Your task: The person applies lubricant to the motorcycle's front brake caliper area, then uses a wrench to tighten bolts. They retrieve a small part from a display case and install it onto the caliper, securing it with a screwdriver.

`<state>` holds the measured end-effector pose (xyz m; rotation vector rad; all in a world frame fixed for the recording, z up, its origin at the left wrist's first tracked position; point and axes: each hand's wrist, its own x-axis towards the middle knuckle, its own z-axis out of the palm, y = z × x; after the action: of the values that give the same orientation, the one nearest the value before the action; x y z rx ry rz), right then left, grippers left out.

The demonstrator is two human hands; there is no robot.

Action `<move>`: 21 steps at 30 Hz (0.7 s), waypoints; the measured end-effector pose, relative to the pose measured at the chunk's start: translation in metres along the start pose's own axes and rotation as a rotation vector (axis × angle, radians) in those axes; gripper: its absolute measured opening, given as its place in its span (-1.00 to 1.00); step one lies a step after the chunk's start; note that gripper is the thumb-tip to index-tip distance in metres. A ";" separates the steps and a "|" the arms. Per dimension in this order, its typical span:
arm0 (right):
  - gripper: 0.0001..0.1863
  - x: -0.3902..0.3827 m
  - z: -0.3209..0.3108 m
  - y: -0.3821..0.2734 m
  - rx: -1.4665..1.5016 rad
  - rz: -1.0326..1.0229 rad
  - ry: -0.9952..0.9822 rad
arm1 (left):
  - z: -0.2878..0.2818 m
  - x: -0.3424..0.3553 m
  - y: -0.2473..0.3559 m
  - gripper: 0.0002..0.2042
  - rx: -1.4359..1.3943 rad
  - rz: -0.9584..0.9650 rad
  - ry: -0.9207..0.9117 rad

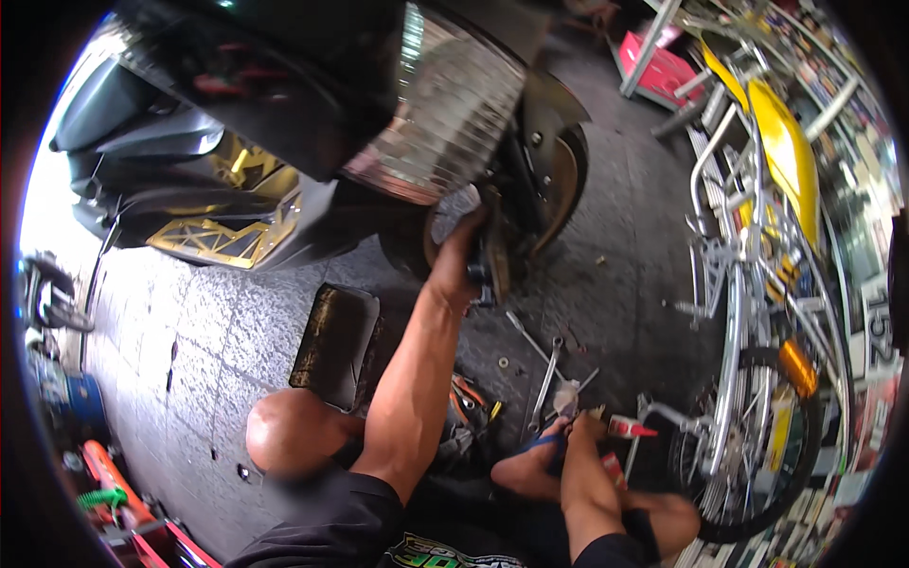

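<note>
Our left hand (pixel 461 257) is up at the front wheel (pixel 530 204) of the black scooter (pixel 218 123), fingers closed around a dark part at the brake and fork area; we cannot tell exactly which piece it grips. The wheel stands upright on the paved floor (pixel 237 322), its axle lying roughly across the picture, tyre running top to bottom.

Our right hand (pixel 579 428) is low, by our foot, curled on something small; a red-tipped tube or can (pixel 632 428) lies just beside it, but whether the hand holds it is unclear.

On the floor between the hands lie long wrenches (pixel 544 383), their axes running from the wheel toward us. A dark seat pad (pixel 331 346) lies left of the arm. A yellow chrome-framed motorcycle (pixel 767 284) stands at right.

Judgement: the wheel-side part looks rigid metal, heavy for its size, probably greasy; best gripped around its body, not its edges. The wrenches are stiff and slim, taken mid-shaft.
</note>
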<state>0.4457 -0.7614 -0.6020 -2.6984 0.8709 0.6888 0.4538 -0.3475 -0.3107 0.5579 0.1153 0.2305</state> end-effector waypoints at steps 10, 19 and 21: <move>-0.68 0.001 -0.009 -0.009 -0.779 -0.359 -0.107 | -0.007 -0.004 0.006 -0.67 0.003 -0.071 -0.012; -0.64 -0.106 -0.176 -0.119 0.709 -0.721 0.493 | 0.003 0.002 0.005 -0.68 0.032 -0.081 0.013; -0.67 -0.139 -0.217 -0.140 0.768 -0.859 0.363 | 0.008 0.002 0.003 -0.67 0.033 -0.095 0.004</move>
<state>0.5088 -0.6556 -0.3362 -2.1489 -0.0571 -0.2843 0.4569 -0.3486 -0.3027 0.5834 0.1493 0.1370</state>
